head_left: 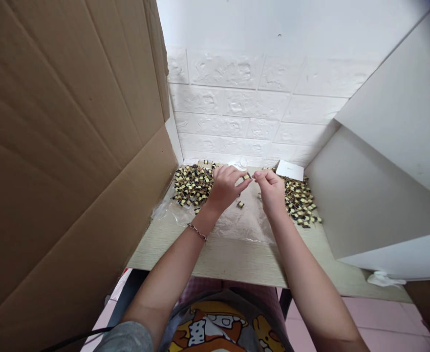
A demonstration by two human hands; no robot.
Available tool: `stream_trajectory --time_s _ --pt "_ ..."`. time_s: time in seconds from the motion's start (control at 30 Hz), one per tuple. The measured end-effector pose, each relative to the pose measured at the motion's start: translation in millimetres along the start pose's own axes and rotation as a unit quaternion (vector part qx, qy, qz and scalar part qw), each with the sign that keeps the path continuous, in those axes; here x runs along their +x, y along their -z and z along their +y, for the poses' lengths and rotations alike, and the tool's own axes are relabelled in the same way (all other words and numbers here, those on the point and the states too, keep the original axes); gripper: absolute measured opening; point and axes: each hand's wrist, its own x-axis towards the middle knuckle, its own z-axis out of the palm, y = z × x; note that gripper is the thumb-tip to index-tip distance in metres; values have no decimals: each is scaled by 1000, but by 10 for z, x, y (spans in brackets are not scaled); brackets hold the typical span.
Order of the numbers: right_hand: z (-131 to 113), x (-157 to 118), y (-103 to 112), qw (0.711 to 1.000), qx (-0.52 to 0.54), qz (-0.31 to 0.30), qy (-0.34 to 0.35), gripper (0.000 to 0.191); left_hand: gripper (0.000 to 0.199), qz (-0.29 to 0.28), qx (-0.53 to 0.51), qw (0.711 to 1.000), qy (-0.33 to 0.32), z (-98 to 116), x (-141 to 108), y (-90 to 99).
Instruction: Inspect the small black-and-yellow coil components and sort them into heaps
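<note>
The left hand (227, 186) pinches a small yellow-and-black part (247, 177) between thumb and fingers; at the part's three o'clock, the right hand (272, 191) has its fingertips drawn together, on what I cannot tell. Similar pieces (191, 185) lie heaped at its nine o'clock.

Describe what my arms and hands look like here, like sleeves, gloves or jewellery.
Your left hand and right hand are ungloved. A chain-link bracelet circles the left wrist. A grey sleeve covers the top of the left arm; the right arm shows no sleeve within view.
</note>
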Motion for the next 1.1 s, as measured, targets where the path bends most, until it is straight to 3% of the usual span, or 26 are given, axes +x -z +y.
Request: stream_trajectory --time_s 0.13,0.37,0.47,0.67,1.1 --pt "3 -5 11 996 -55 52 55 24 19 0 16 1000 -11 -19 -9 -7" --pt "1 33 51 994 15 110 -5 26 17 -6 27 1000 3 -42 -20 -14" --pt "-11 43 43 994 41 96 -33 26 17 -6 29 999 22 -34 -23 -9" --pt "-11 44 17 995 55 7 -84 20 17 4 32 999 37 -25 -23 -10" --pt "21 46 45 999 -12 23 -37 21 17 -11 24 999 46 -40 -29 -35"
